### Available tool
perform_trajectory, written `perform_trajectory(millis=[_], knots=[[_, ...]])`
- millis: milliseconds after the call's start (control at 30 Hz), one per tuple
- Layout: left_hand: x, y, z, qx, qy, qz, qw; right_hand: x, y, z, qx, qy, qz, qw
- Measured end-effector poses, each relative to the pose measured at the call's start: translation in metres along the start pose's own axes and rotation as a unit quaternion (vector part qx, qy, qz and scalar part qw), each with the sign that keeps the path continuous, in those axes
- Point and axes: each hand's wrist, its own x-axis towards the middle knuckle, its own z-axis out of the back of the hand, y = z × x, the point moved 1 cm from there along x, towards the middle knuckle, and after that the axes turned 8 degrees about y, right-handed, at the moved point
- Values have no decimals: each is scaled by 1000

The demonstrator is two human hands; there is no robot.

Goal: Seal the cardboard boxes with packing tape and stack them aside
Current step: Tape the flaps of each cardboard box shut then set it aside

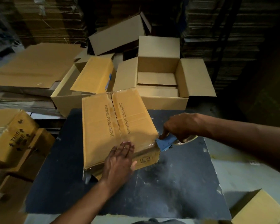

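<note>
Left to right: printed cardboard boxes lie heaped at the left edge, beside the dark surface. On that surface rests the closed box (lettering runs along its top flaps), its centre seam covered by clear tape. The left hand lies flat on the box's near top edge, fingers straight and pressed together, holding nothing. At the box's near right corner, the right hand grips a blue tape dispenser, fingers curled around its handle, index finger extended along it; the dispenser's front touches the corner. Behind the box, an open carton stands, flaps spread.
</note>
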Motion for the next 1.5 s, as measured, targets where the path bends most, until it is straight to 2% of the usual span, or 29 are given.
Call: perform_trajectory(millis=[167, 200, 367, 433, 600, 767, 967, 1067, 1200, 1267, 1400, 1500], knots=[[36, -45, 22, 24, 77, -113, 990, -4, 1, 4, -13, -15, -3, 1000], [42, -49, 22, 19, 102, -114, 988, -4, 1, 4, -8, -14, -6, 1000], [42, -41, 9, -7, 108, -113, 988, -2, -19, -9, 77, 6, -20, 997], [42, -38, 7, -5, 95, -110, 989, -5, -31, -16, 82, 7, -34, 996], [42, -41, 9, -37, 121, -94, 988, -32, -72, -37, 113, 49, -83, 989], [45, -44, 21, -63, 109, -99, 987, -2, -65, -59, 112, 32, -73, 990], [63, -44, 37, 26, 94, -112, 989, 48, -58, -83, 160, 7, 16, 987], [90, -49, 51, 62, 83, -152, 983, 60, -60, -88, 172, -1, 43, 984], [121, -55, 51, 145, 166, -222, 950, 68, -66, -96, 190, -31, 77, 978], [132, -56, 49, 167, 176, -234, 941, 73, -70, -101, 205, -34, 87, 974], [149, -53, 44, 170, 174, -264, 933, 78, -70, -116, 214, -61, 80, 971], [157, -52, 40, 154, 175, -276, 932, 88, -65, -141, 163, -55, 24, 985]])
